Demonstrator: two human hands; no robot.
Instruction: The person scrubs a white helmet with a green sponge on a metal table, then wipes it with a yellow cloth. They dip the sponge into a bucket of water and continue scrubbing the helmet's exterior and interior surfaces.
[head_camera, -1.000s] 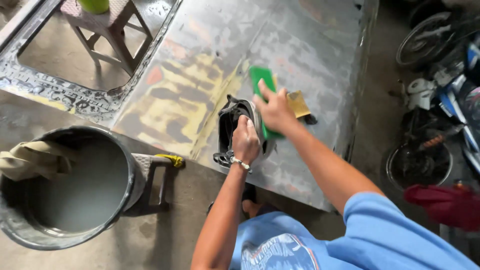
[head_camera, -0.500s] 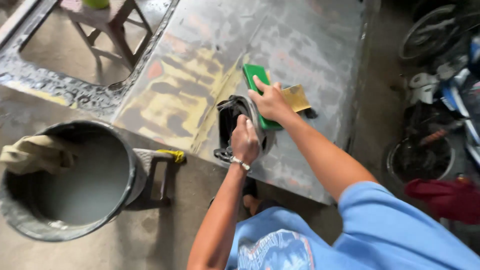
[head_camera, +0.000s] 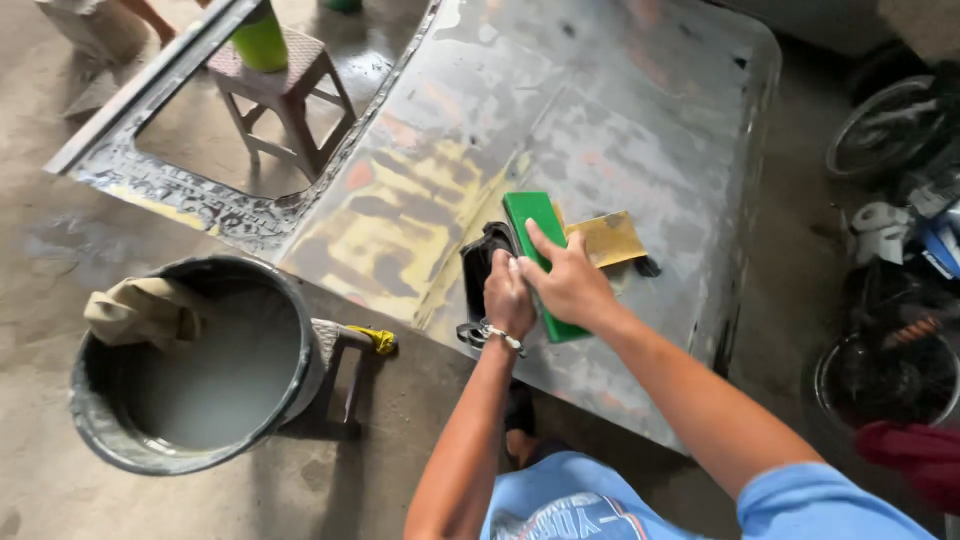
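A large grey metal body panel (head_camera: 620, 110), patched with yellow filler and bare spots, is seen lying flat above a concrete floor (head_camera: 60, 270). A green sanding block (head_camera: 537, 225) is pressed onto the panel near its near edge by the right hand (head_camera: 570, 285); the fingers (head_camera: 540, 243) are laid flat and together along the block's top, with the palm covering its near end. A tan sheet of sandpaper (head_camera: 608, 238) is seen just beside the block on its right, lying on the panel and touching the block's edge.

The left hand (head_camera: 508, 298) is held just left of the block, its fingers curled together against a black rubbery piece (head_camera: 480, 270) that rests on the panel; whether that piece is actually gripped cannot be told. A thin bracelet (head_camera: 500, 335) is worn on the left wrist.

To the left, on the floor, 1 grey bucket (head_camera: 100, 440) holding cloudy water is placed, with a beige rag (head_camera: 140, 308) draped over its rim. A tool with a yellow end (head_camera: 375, 340) is seen between the bucket and the panel. Through a cut-out opening at the panel's far left, 1 small stool (head_camera: 285, 100) is visible, with a lime-green container (head_camera: 262, 42) standing on it.

A light blue shirt (head_camera: 800, 500) with printed lettering is worn by the person. Wheels and parts (head_camera: 890, 130) are stacked at the right edge.
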